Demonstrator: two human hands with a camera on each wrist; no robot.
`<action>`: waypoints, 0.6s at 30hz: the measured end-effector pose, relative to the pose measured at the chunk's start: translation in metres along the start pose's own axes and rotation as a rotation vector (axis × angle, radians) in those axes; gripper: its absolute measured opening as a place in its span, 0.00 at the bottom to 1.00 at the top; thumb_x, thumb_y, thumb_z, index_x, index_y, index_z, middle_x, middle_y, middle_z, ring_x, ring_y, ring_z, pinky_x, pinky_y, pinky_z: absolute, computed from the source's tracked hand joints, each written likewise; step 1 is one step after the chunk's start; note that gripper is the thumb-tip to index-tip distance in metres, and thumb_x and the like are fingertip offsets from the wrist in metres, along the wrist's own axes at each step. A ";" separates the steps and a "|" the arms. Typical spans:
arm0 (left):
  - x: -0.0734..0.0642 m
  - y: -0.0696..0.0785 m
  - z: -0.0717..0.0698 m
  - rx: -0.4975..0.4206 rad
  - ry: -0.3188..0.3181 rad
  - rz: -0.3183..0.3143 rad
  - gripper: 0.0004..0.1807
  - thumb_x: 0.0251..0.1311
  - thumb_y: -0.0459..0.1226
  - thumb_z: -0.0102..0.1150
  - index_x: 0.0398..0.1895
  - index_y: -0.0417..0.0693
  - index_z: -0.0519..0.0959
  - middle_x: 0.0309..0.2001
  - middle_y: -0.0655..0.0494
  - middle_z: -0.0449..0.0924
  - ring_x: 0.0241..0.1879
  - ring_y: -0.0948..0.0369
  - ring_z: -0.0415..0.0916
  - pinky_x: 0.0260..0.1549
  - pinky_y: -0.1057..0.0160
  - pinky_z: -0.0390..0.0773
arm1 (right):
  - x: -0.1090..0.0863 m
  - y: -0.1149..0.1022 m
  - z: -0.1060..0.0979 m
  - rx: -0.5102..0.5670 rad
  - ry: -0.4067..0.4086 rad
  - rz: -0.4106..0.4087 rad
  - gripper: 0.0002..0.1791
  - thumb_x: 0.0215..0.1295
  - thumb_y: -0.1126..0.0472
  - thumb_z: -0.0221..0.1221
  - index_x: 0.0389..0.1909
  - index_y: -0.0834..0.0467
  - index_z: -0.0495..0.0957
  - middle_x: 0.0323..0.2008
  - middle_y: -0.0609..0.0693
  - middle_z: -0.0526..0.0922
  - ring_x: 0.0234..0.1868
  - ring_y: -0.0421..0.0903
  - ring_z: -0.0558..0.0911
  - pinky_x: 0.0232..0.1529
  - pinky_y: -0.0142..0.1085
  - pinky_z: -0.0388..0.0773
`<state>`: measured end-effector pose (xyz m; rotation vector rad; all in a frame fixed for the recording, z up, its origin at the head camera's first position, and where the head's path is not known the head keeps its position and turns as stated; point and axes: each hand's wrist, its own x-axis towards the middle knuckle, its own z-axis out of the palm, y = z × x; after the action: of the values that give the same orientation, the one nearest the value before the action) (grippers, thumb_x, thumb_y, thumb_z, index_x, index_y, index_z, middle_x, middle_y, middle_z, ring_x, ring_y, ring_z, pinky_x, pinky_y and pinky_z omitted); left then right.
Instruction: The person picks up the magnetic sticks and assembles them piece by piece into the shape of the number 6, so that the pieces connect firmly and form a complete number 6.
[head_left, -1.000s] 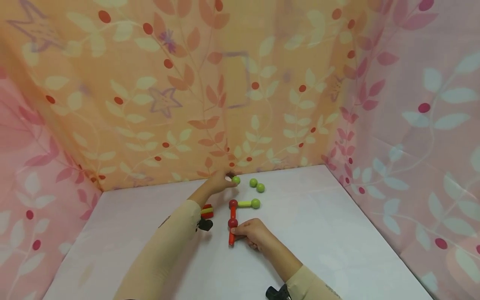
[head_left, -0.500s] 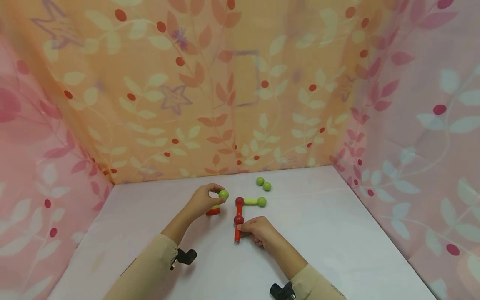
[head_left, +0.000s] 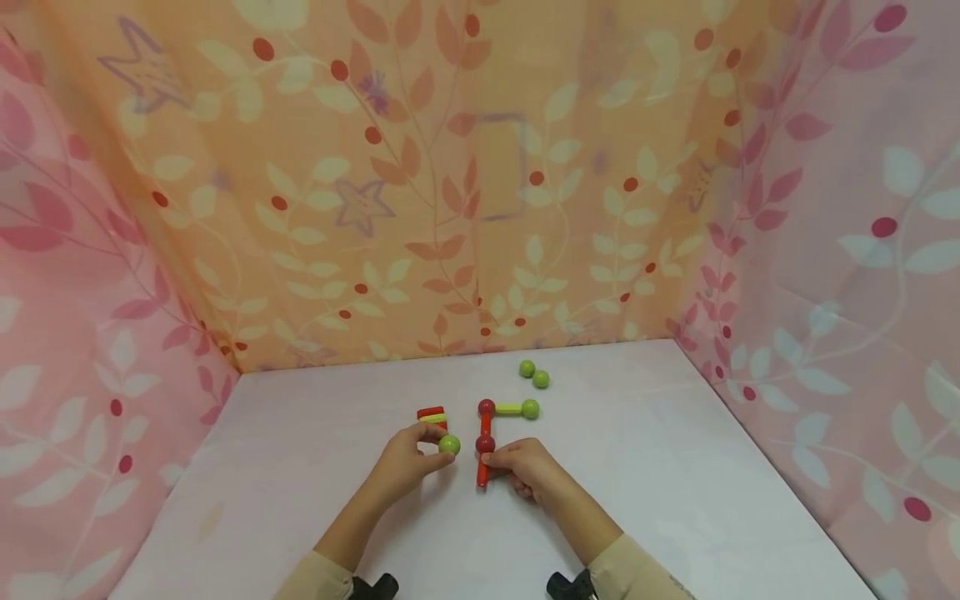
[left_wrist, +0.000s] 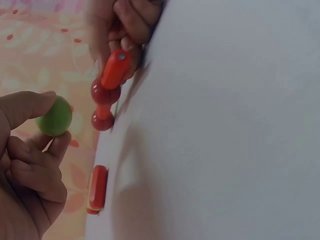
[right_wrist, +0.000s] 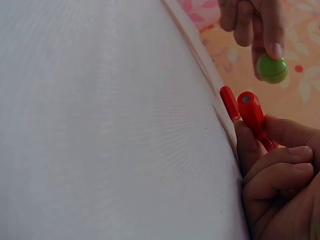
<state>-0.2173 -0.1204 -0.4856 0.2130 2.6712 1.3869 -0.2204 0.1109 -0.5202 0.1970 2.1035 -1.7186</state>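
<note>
At the middle of the white-covered desk (head_left: 637,475), between its left and right edges, you have the following.

Item: one smooth green ball (head_left: 449,445), pinched between the thumb and fingers of your left hand (head_left: 407,463), just left of the joined pieces and apart from them.

Item: one joined figure. From its near end: a red rod (head_left: 482,477), a silvery disc on its free end, pointing to the near edge; a glossy dark red ball (head_left: 485,444); a second red rod (head_left: 486,425); a second dark red ball (head_left: 487,407); then, toward the right edge, a yellow-green rod (head_left: 509,409) ending in a green ball. Your right hand (head_left: 534,472) pinches the near red rod, its other fingers curled in.

Item: a group of red and yellow-green rods (head_left: 431,412), side by side, just beyond your left hand's fingers.

Item: two loose green balls (head_left: 534,374), side by side near the far edge.

Behind that edge: orange leaf-patterned cloth (head_left: 315,167).
</note>
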 end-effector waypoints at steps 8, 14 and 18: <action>-0.021 -0.010 0.017 -0.052 -0.042 -0.035 0.22 0.43 0.49 0.69 0.42 0.57 0.77 0.41 0.61 0.77 0.39 0.59 0.71 0.35 0.61 0.72 | 0.000 0.000 0.000 0.005 0.000 -0.003 0.18 0.43 0.46 0.69 0.27 0.56 0.84 0.11 0.45 0.67 0.08 0.40 0.58 0.08 0.30 0.52; -0.032 -0.016 0.027 -0.061 -0.071 -0.059 0.21 0.42 0.48 0.70 0.42 0.60 0.78 0.41 0.63 0.77 0.42 0.58 0.69 0.36 0.59 0.71 | -0.001 -0.003 0.001 -0.007 0.001 0.003 0.18 0.45 0.45 0.68 0.29 0.56 0.84 0.13 0.46 0.70 0.08 0.40 0.60 0.09 0.29 0.53; -0.037 -0.015 0.033 -0.082 -0.079 -0.098 0.21 0.39 0.49 0.71 0.40 0.59 0.79 0.39 0.64 0.78 0.42 0.57 0.68 0.38 0.56 0.72 | -0.002 -0.004 0.001 0.000 -0.010 0.009 0.18 0.45 0.46 0.68 0.30 0.56 0.84 0.15 0.46 0.73 0.08 0.39 0.60 0.09 0.29 0.54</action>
<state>-0.1767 -0.1095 -0.5149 0.1247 2.5194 1.4236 -0.2201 0.1087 -0.5159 0.1974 2.0922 -1.7112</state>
